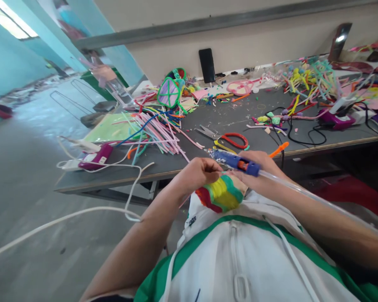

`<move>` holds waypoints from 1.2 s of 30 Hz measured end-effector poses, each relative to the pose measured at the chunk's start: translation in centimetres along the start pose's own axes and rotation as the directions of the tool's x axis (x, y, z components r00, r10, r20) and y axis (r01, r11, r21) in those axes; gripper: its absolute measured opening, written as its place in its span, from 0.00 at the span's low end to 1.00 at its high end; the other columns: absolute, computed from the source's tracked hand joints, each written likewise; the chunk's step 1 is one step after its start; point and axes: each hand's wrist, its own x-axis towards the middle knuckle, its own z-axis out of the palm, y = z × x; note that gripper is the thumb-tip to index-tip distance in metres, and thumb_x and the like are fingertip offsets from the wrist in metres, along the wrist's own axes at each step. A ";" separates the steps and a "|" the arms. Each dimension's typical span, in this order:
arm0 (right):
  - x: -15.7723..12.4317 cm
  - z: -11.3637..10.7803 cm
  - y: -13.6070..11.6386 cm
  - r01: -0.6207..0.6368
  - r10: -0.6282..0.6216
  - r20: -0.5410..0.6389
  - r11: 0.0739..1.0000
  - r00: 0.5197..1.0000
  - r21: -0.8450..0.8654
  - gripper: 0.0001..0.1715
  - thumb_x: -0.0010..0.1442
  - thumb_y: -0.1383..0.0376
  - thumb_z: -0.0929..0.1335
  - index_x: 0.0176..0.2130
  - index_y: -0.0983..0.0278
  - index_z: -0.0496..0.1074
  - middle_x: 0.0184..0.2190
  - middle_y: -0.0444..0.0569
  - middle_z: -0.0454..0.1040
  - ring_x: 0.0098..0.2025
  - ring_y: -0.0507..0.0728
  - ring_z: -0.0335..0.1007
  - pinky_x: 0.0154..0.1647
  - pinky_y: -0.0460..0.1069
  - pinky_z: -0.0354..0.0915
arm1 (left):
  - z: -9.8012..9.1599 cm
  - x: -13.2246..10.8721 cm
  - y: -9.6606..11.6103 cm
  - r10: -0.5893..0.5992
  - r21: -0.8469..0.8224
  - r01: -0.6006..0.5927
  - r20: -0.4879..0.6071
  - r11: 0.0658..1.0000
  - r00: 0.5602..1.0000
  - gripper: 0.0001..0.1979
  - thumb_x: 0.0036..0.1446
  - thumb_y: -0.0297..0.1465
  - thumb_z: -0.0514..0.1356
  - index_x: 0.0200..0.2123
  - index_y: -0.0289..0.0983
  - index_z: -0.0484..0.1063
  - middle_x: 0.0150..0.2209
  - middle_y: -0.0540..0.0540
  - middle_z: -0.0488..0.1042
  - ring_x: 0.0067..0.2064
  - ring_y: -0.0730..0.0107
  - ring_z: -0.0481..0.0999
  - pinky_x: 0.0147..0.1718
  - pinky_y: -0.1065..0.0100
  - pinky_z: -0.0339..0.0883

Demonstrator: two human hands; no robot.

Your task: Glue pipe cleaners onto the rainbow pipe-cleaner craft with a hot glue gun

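Both of my hands are close together above my lap, at the table's front edge. Closed fingers of my left hand (204, 172) pinch the top edge of a small craft piece (222, 193) striped red, yellow and green. My right hand (258, 174) is wrapped under a blue hot glue gun (234, 161), whose glue-crusted tip points left above my left fingertips. A long clear glue stick (302, 191) runs out of its back over my right forearm. The right fingers are partly hidden. Red-handled scissors (234, 139) lie just beyond, partly opened.
Bundled pipe cleaners (160, 132) lie on the grey table (214, 115), with a larger heap (315, 82) at the right back. A black phone (207, 66) leans on the wall. White cable (82, 214) loops from a purple power strip (96, 158); another purple strip (337, 119) sits right.
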 end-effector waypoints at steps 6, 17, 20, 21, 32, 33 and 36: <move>0.2 1.1 0.5 0.052 -0.038 0.088 0.986 0.995 -0.157 0.05 0.51 0.63 0.66 0.26 0.61 0.64 0.19 0.40 0.66 0.25 0.52 0.65 0.32 0.47 0.57 | 0.6 0.6 0.0 0.011 0.061 -0.012 0.021 0.998 1.000 0.02 0.42 0.27 0.64 0.24 0.35 0.77 0.20 0.52 0.72 0.22 0.74 0.68 0.22 0.74 0.60; 0.9 1.3 0.8 -0.057 0.079 0.142 0.986 0.987 -0.154 0.06 0.51 0.64 0.66 0.33 0.58 0.70 0.25 0.43 0.74 0.29 0.56 0.71 0.28 0.46 0.59 | 0.9 0.9 0.6 -0.001 0.084 -0.008 0.114 0.996 0.993 0.08 0.47 0.26 0.62 0.33 0.31 0.78 0.29 0.52 0.77 0.32 0.73 0.71 0.37 0.72 0.64; 1.0 1.0 0.7 -0.027 0.055 0.160 0.985 0.986 -0.173 0.06 0.51 0.64 0.65 0.33 0.59 0.70 0.25 0.44 0.74 0.30 0.57 0.72 0.29 0.46 0.59 | 0.7 1.0 0.3 0.014 0.065 -0.023 0.133 0.998 0.991 0.08 0.48 0.27 0.62 0.33 0.33 0.78 0.29 0.52 0.77 0.33 0.72 0.72 0.38 0.72 0.64; 1.0 1.0 0.7 -0.031 0.059 0.153 0.983 0.986 -0.181 0.06 0.52 0.64 0.65 0.33 0.59 0.70 0.26 0.44 0.75 0.30 0.57 0.72 0.29 0.47 0.59 | 0.7 1.1 0.3 0.019 0.063 -0.028 0.141 0.998 0.990 0.08 0.48 0.28 0.62 0.33 0.34 0.78 0.30 0.52 0.77 0.33 0.71 0.72 0.38 0.71 0.64; 1.8 1.1 1.1 -0.033 0.052 0.159 0.992 0.986 -0.122 0.08 0.47 0.67 0.66 0.32 0.61 0.70 0.27 0.44 0.75 0.32 0.57 0.72 0.30 0.47 0.60 | 0.6 1.4 0.6 0.091 -0.004 -0.093 0.255 0.996 0.963 0.10 0.48 0.27 0.62 0.36 0.36 0.78 0.34 0.48 0.79 0.39 0.65 0.76 0.42 0.67 0.67; 1.9 1.0 1.1 -0.038 0.059 0.178 0.992 0.982 -0.117 0.08 0.46 0.67 0.66 0.32 0.61 0.70 0.27 0.44 0.75 0.32 0.57 0.72 0.30 0.47 0.60 | 0.6 1.5 0.7 0.090 -0.021 -0.088 0.252 0.996 0.964 0.09 0.47 0.27 0.62 0.35 0.36 0.78 0.33 0.48 0.79 0.38 0.65 0.76 0.42 0.67 0.68; 2.1 0.5 0.9 -0.055 0.081 0.229 0.992 0.970 -0.117 0.09 0.45 0.67 0.67 0.32 0.61 0.70 0.28 0.44 0.74 0.32 0.57 0.72 0.31 0.47 0.61 | 0.8 1.7 0.9 0.075 -0.071 -0.060 0.235 0.996 0.969 0.09 0.44 0.26 0.65 0.32 0.35 0.77 0.30 0.48 0.79 0.37 0.65 0.76 0.42 0.66 0.68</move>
